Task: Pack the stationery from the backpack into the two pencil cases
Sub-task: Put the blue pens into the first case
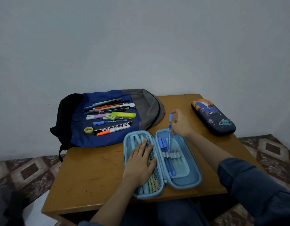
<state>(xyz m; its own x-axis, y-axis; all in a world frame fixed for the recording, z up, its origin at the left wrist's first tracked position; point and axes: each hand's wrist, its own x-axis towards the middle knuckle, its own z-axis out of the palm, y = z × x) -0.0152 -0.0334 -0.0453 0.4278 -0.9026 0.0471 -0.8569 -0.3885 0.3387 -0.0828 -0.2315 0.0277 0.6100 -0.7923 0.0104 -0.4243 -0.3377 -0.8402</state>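
A light blue pencil case point(194, 181) lies open in the middle of the table. My left hand point(141, 162) presses flat on its mesh left half, which holds several pencils. My right hand point(180, 123) pinches a blue pen point(169, 136) nearly upright, its lower tip at the elastic loops of the right half. Two blue pens point(167, 157) sit in those loops. The blue and grey backpack point(145, 108) lies flat at the back left with several pens, markers, a yellow highlighter point(123, 114), an eraser and a green sharpener point(88, 130) on it. A dark space-print pencil case point(212, 117) lies zipped at the right.
The small wooden table point(95, 173) stands against a plain white wall. A patterned carpet point(23, 172) covers the floor on both sides. Bare tabletop shows at the front left, near the table's edge.
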